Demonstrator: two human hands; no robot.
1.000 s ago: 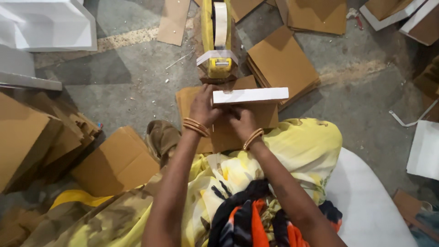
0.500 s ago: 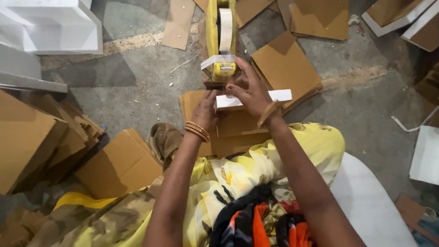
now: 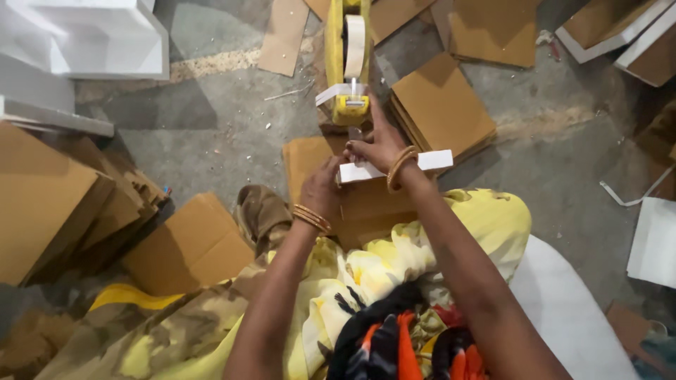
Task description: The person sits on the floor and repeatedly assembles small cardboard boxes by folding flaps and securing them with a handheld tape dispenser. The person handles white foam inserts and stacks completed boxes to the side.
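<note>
Reaching farther now, the right hand (image 3: pixel 380 144) is stretching to the yellow tape dispenser (image 3: pixel 348 63), probably pinching tape, while the left hand (image 3: pixel 320 190) is gripping the white box (image 3: pixel 394 167) over cardboard sheets (image 3: pixel 317 158); taping looks just begun.

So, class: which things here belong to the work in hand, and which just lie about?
In use: left hand, right hand, white strip, yellow tape dispenser, brown card under it.
Lying about: cardboard stack, white boxes, loose card sheet.
</note>
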